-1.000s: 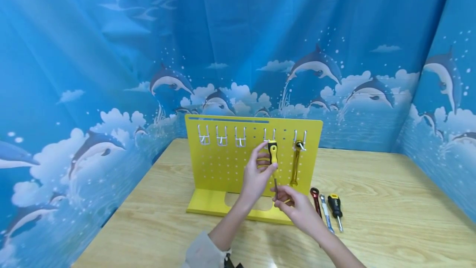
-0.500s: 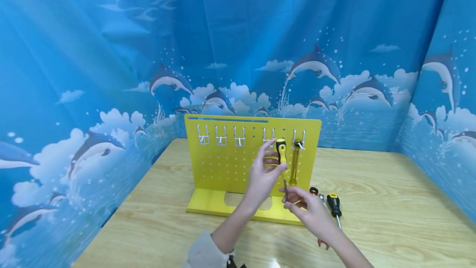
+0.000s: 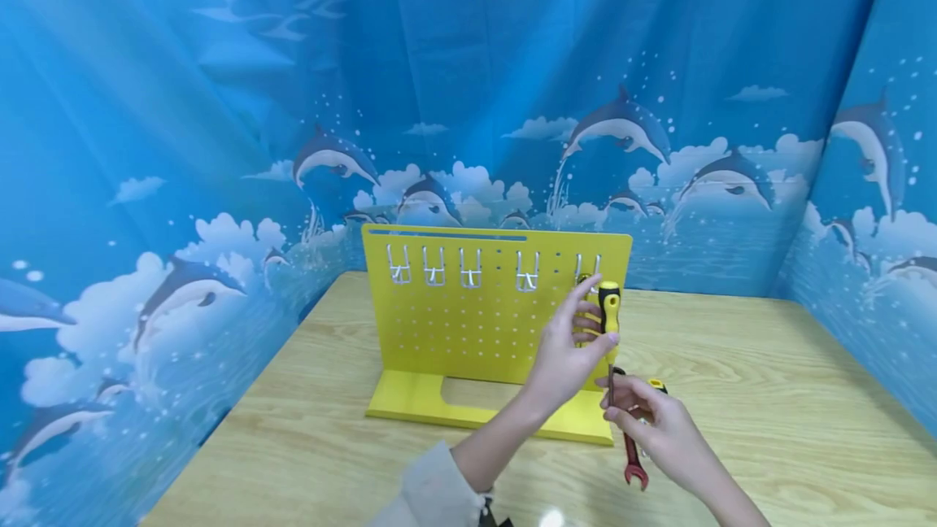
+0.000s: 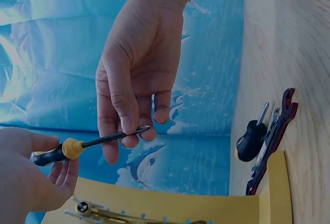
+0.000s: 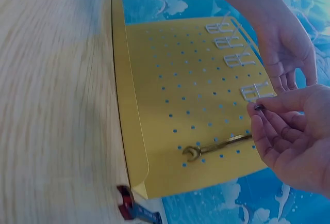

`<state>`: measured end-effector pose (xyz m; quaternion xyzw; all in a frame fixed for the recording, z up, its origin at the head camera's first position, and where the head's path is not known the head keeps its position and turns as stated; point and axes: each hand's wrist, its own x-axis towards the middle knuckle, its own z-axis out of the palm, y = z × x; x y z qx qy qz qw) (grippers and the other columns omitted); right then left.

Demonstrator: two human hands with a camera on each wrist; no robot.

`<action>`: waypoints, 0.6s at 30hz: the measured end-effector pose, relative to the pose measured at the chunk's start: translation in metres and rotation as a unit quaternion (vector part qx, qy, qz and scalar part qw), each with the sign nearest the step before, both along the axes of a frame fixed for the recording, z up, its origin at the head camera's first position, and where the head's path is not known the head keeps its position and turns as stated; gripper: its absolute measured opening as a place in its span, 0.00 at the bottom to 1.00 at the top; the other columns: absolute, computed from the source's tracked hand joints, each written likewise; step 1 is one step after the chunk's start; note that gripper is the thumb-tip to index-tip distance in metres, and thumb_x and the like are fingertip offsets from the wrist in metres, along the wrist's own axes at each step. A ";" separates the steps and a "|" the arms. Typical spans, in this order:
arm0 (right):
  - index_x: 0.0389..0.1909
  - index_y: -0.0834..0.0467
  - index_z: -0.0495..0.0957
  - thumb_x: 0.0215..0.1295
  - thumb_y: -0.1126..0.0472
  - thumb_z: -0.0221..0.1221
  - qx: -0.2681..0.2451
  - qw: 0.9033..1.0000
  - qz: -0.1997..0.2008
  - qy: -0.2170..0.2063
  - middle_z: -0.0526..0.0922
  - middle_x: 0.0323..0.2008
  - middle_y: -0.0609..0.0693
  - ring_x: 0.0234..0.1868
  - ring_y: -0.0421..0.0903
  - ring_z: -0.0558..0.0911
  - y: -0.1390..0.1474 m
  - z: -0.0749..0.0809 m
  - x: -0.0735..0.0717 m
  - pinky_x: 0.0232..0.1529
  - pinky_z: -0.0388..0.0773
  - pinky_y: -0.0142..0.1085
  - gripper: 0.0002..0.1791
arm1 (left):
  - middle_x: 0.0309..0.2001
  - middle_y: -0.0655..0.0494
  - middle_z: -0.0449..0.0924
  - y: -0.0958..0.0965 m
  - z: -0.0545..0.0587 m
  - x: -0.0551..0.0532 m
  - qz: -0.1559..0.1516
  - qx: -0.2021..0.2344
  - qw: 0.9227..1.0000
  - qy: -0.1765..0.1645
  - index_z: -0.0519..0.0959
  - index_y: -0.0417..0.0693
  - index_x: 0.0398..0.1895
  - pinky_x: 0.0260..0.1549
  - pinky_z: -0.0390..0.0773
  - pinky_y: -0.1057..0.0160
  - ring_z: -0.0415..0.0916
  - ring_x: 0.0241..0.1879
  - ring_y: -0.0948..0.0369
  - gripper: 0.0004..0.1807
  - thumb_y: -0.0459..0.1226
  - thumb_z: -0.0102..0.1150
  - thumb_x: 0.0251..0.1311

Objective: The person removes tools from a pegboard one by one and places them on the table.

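Observation:
A yellow-and-black screwdriver (image 3: 610, 311) is held upright, handle up, at the right end of the yellow pegboard (image 3: 439, 332). My left hand (image 3: 567, 356) grips its handle between thumb and fingers. Lower down, my right hand (image 3: 651, 421) pinches the dark shaft near the tip; the left wrist view shows that tip poking out past the right thumb (image 4: 126, 115). A brass-coloured wrench (image 5: 221, 145) hangs on the rightmost hook, mostly behind my left hand in the head view.
White wire hooks (image 3: 527, 271) line the board's upper part. On the table right of the board lie a red wrench (image 3: 633, 462), a silver wrench and a stubby black screwdriver (image 4: 251, 140), partly covered by my right hand in the head view. A dolphin-print curtain surrounds the table.
Both hands have carried the screwdriver to the right together, from in front of the fourth hook to past the hanging wrench. The grip looks the same, and the fourth hook is uncovered now.

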<state>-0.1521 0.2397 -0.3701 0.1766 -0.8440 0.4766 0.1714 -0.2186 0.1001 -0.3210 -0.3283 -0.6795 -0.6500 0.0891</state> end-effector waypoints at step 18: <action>0.45 0.67 0.75 0.55 0.72 0.61 0.050 0.991 -0.123 0.018 0.79 0.27 0.49 0.29 0.33 0.75 0.059 -0.020 0.015 0.24 0.74 0.28 0.15 | 0.36 0.65 0.69 0.071 -0.014 -0.013 -0.062 -0.047 0.997 -0.027 0.63 0.63 0.64 0.33 0.76 0.75 0.72 0.33 0.71 0.38 0.27 0.63 0.52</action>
